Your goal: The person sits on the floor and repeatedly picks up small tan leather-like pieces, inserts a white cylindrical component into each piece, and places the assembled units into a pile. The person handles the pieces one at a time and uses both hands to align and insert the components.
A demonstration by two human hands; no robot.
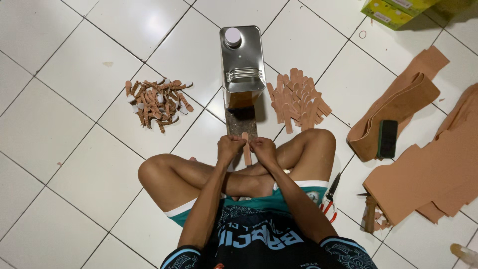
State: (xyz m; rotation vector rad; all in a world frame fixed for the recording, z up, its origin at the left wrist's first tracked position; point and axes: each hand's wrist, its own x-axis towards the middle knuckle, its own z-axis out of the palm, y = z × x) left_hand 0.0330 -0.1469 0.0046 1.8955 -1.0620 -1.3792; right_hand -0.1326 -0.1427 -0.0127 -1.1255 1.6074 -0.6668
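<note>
Both hands meet over the crossed legs on the white tiled floor [59, 124] — the left hand [230, 148] and right hand [263, 149] each pinched shut on one tan strip [246, 149]. Just ahead stands a metal can [242, 65] with a round cap. Strip piles flank it — tipped pile [158, 103], plain pile [298, 99]. A yellow-green box [393, 11] sits at the floor's far right edge.
</note>
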